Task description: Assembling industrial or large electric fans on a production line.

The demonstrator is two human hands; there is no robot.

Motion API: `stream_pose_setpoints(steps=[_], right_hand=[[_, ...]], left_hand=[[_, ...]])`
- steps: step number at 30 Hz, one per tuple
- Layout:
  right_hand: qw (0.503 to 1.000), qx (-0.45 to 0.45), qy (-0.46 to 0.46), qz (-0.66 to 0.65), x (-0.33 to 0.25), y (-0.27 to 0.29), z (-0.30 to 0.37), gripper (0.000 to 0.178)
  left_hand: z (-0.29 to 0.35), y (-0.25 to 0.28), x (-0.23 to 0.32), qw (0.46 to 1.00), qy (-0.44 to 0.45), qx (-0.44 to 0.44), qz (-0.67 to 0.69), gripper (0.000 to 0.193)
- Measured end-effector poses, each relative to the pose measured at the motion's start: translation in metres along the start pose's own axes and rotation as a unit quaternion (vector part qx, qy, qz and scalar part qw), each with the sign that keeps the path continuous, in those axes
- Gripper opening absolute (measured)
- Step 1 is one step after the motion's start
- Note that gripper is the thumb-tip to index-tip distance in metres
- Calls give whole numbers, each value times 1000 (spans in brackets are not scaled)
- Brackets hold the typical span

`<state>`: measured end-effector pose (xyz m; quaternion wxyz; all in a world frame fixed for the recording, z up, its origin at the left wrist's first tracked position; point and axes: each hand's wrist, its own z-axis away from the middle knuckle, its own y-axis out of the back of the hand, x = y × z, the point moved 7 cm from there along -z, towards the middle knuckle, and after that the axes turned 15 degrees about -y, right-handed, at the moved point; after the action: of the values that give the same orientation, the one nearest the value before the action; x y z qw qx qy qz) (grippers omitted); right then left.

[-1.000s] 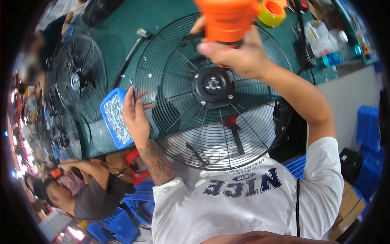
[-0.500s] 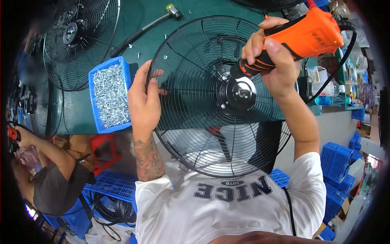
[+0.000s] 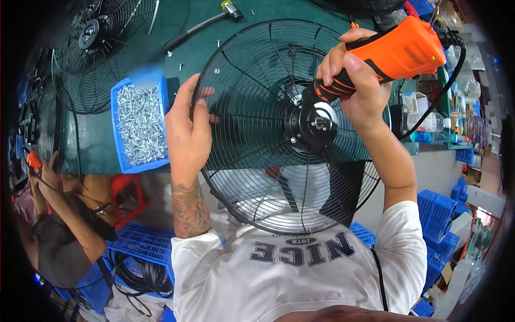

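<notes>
A round black wire fan guard (image 3: 241, 145) stands in front of me, partly over the green table's near edge. At its centre sits a black motor hub (image 3: 304, 134) with a shiny middle and several screws round it. My left hand (image 3: 188, 126) is closed on the guard's left rim, thumb on the near side and fingertips showing through the wires. An orange and black electric screwdriver (image 3: 399, 51) is gripped in my right hand (image 3: 360, 80). Its nose points down-left at the hub's upper edge, beside a screw (image 3: 296, 100); whether the bit touches is hidden.
A blue box of screws (image 3: 140, 126) sits left of the guard, its far edge blurred. Beyond lie a hammer (image 3: 206, 26) and several loose screws. Another fan (image 3: 94, 35) stands far left. A co-worker (image 3: 70, 236) holds an orange tool there. The screwdriver's black cable (image 3: 448, 96) hangs right.
The view has shifted slightly. My hands keep their holds on guard and screwdriver, the nose still at the hub's upper edge. At left, the co-worker's arms and orange tool have moved.
</notes>
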<state>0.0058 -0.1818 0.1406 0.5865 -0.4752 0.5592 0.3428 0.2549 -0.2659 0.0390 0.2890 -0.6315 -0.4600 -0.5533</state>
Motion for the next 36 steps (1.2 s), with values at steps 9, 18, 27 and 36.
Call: stream_pose_setpoints(steps=[9, 18, 27, 36], right_hand=[[995, 53, 20, 79, -3, -18, 23, 56], [998, -67, 5, 18, 8, -17, 10, 46], [988, -24, 141, 66, -58, 24, 9, 45], [914, 389, 70, 87, -40, 231, 71, 42]], left_hand=[[1, 6, 4, 1000, 1, 12, -6, 44], [4, 11, 4, 994, -85, 10, -75, 42], [20, -8, -22, 941, 214, -72, 251, 40], [102, -24, 16, 878, 238, -81, 408, 41]])
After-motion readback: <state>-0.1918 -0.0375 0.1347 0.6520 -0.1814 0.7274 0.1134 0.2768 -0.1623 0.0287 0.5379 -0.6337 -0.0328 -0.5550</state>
